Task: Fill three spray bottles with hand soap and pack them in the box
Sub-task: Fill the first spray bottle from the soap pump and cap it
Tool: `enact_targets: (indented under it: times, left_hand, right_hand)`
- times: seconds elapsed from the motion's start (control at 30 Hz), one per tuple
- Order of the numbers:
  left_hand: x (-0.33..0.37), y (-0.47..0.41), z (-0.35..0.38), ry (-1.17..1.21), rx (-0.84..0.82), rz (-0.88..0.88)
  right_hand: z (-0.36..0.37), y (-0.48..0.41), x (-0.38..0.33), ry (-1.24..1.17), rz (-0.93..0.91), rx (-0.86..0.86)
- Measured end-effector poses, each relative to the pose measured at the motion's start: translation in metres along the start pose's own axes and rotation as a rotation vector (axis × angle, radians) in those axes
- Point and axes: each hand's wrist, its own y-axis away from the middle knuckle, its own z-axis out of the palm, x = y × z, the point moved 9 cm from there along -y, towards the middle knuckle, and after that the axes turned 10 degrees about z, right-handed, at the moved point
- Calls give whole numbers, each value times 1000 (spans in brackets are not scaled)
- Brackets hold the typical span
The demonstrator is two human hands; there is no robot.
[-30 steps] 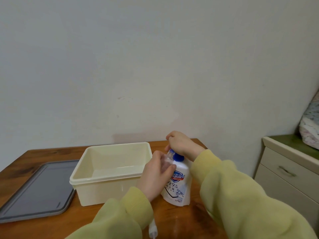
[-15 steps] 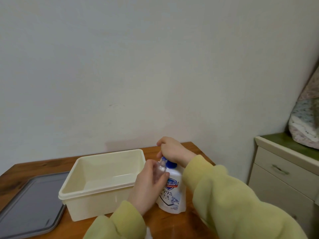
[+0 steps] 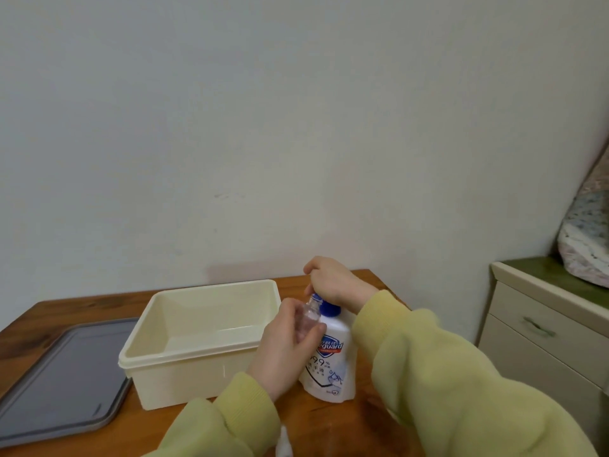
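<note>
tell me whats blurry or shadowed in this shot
Head view: soft, even light; the right sleeve is smeared, the small clear bottle in the left hand is hazy, the soap bottle label half-legible, and a faint shadow sits on the wall behind the box.

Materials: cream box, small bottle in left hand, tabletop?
Cream box: opaque moulded plastic, slight sheen, rolled rim. Small bottle in left hand: clear, see-through, probably plastic, could be glass. Tabletop: brown wood grain, glossy; solid or veneer unclear.

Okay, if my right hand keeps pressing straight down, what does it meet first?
Probably the blue pump head of the white soap bottle, directly beneath the right hand.
</note>
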Motion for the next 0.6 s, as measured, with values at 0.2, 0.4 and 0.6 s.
enact_targets:
  times: [0.2,0.4,0.6]
  left_hand:
    - [5,-4,-3,-2,14,25]
    - [-2,2,-1,11,11,-8]
    - [4,0,-4,12,18,3]
  right_hand:
    - [-5,-1,-3,-14,0,14]
    - [3,3,0,11,14,-17]
    - [-2,0,-4,16,9,-22]
